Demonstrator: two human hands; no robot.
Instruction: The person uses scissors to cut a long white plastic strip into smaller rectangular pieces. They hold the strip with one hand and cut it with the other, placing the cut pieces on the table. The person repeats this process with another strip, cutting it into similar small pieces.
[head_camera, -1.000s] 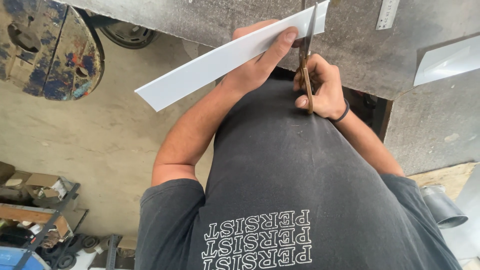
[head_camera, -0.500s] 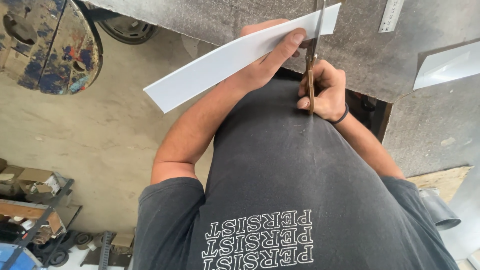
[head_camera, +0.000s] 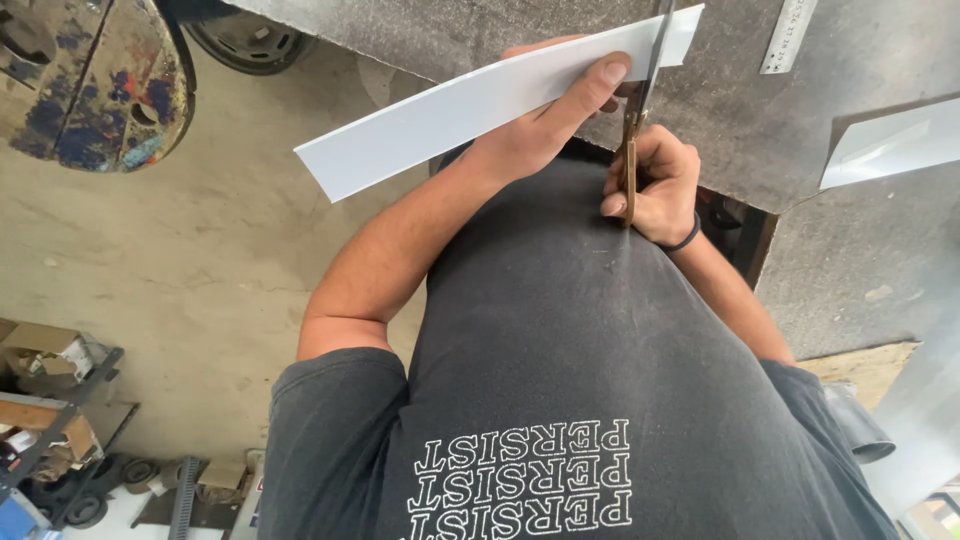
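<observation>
The left hand (head_camera: 540, 120) grips a long white strip (head_camera: 480, 100) over the near edge of the grey workbench (head_camera: 740, 90), while the right hand (head_camera: 655, 185), clenched on the shears (head_camera: 640, 100), cuts across its far end, which seems to need a steady closing squeeze.

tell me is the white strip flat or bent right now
Flat. The white strip runs straight from its free end to the left hand that grips it, with no fold or curl showing; the scissors cross its far end.
</observation>
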